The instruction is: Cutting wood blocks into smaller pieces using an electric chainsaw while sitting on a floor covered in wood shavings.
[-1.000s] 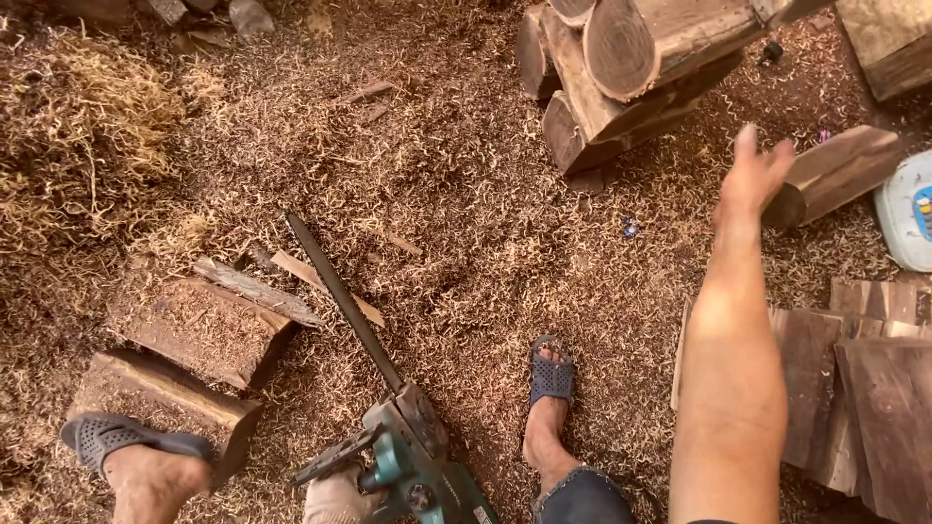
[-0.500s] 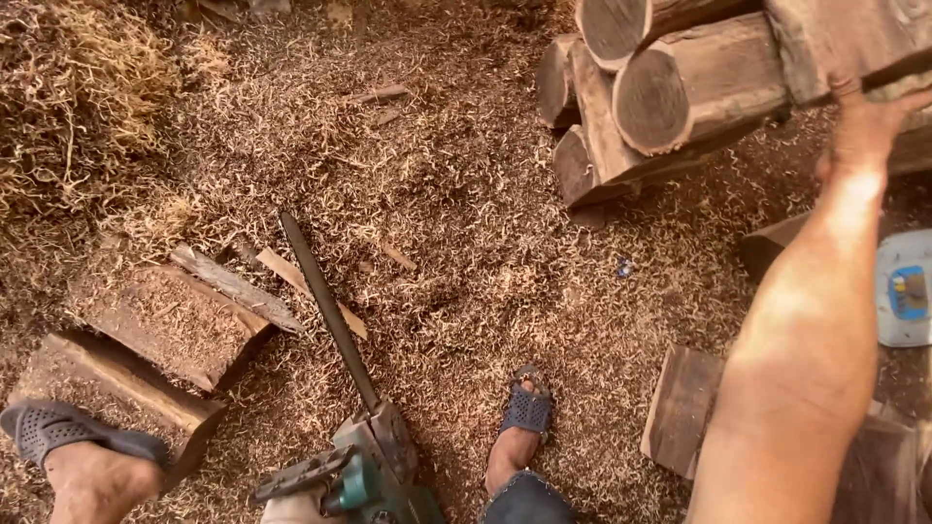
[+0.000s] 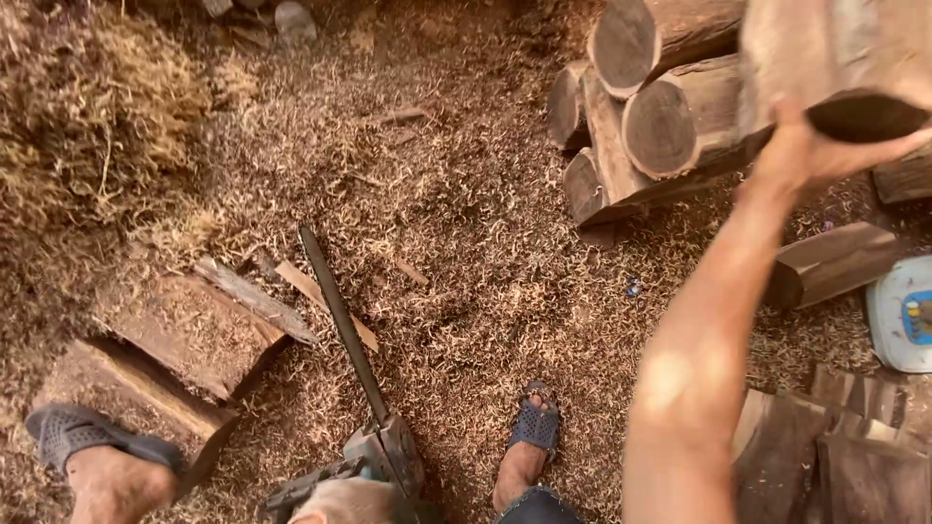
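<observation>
Log: a thick round log (image 3: 835,58) at top right, lifted clear of the ground, its dark cut end facing the camera.
Right hand: the right hand (image 3: 811,150) cups the log from below, fingers wrapped under its end.
Handling: it looks heavy and stiff with rough bark; probably safest carried from beneath, near the middle.
Left hand: the left hand (image 3: 349,500) sits at the bottom edge on the chainsaw (image 3: 354,388) handle; whether its fingers are closed cannot be told.
Stack: the log stack (image 3: 646,126) lies just beside and below the lifted log.
Ground: sawdust (image 3: 466,252) all over, a split block (image 3: 184,335) at left under a sandalled foot.
Container: a white tub (image 3: 903,311) at the right edge, lid on, contents hidden.
</observation>
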